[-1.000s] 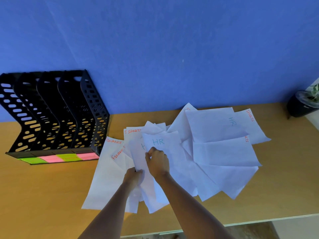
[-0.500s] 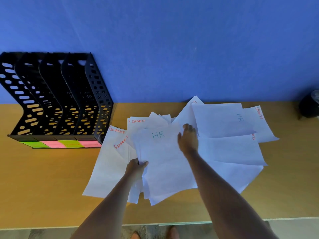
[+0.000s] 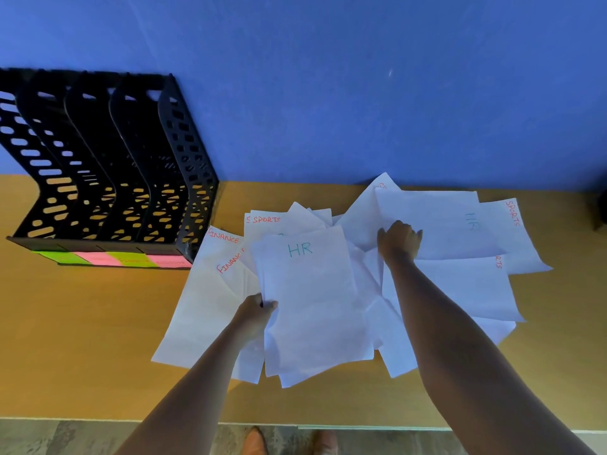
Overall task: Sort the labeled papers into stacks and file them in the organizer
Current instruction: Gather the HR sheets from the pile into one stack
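Note:
White labelled papers lie fanned across the wooden desk (image 3: pixel 82 339). My left hand (image 3: pixel 254 315) pinches the left edge of a small stack topped by a sheet marked HR (image 3: pixel 312 290). My right hand (image 3: pixel 399 241) reaches further right, its fingers closed on the lower left corner of another HR sheet (image 3: pixel 440 224). Sheets marked FINANCE (image 3: pixel 210 284) lie at the left of the pile, SPORTS sheets (image 3: pixel 515 231) at the back and right. The black slotted organizer (image 3: pixel 108 165) stands at the back left, and no paper shows in its slots.
Green and pink sticky labels (image 3: pixel 111 258) line the organizer's front lip. A blue wall rises right behind the desk. A dark object (image 3: pixel 602 208) sits at the far right edge. The desk's near edge (image 3: pixel 98 418) runs below my arms, floor and shoes beyond.
My right hand has left the HR stack and moved right and back onto the far HR sheet. My left hand keeps its hold on the stack.

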The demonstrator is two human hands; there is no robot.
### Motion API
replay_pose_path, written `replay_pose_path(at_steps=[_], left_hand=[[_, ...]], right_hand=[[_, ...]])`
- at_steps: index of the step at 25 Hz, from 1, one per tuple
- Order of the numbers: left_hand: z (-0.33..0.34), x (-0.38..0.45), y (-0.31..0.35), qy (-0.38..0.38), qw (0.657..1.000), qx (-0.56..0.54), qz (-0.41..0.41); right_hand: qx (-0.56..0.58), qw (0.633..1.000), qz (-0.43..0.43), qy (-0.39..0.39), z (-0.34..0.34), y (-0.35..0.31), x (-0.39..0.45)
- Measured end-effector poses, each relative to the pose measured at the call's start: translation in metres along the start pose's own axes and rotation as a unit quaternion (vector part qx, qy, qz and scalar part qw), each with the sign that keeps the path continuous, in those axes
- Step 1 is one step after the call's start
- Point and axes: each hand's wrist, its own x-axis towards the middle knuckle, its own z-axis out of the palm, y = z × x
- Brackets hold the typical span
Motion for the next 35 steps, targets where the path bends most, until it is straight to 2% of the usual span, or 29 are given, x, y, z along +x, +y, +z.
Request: replay_pose_path(at_steps=[7, 11, 14, 16, 19, 22, 24, 29, 32, 35], left_hand=[[-0.001, 0.000, 0.000, -0.005, 1.000, 0.003, 0.002], [-0.004, 0.004, -0.001, -0.006, 1.000, 0.007, 0.004], [-0.005, 0.004, 0.001, -0.006, 1.000, -0.016, 0.003], [-0.006, 0.004, 0.005, -0.005, 0.999, -0.046, -0.025], [-0.010, 0.004, 0.006, -0.062, 0.985, -0.141, -0.075], [-0.016, -0.003, 0.009, -0.128, 0.958, -0.248, -0.068], [-0.018, -0.007, 0.009, -0.138, 0.945, -0.285, -0.076], [-0.015, -0.003, 0.009, -0.071, 0.963, -0.245, -0.081], [-0.007, -0.003, 0.002, 0.010, 0.976, -0.215, -0.027], [-0.015, -0.009, -0.015, 0.063, 0.982, -0.176, 0.029]], right_hand=[[0.024, 0.998, -0.027, 0.043, -0.010, -0.001, -0.007], [0.070, 0.977, -0.151, 0.131, -0.016, -0.009, -0.043], [0.106, 0.929, -0.286, 0.211, -0.007, -0.005, -0.087], [0.123, 0.905, -0.355, 0.197, 0.002, 0.001, -0.114], [0.112, 0.882, -0.428, 0.164, 0.014, 0.014, -0.152], [0.111, 0.857, -0.484, 0.140, 0.022, 0.031, -0.183], [0.106, 0.843, -0.514, 0.116, 0.024, 0.043, -0.198], [0.094, 0.831, -0.544, 0.063, 0.028, 0.063, -0.228], [0.106, 0.833, -0.541, 0.045, 0.023, 0.066, -0.233], [0.187, 0.873, -0.449, 0.014, 0.013, 0.063, -0.228]])
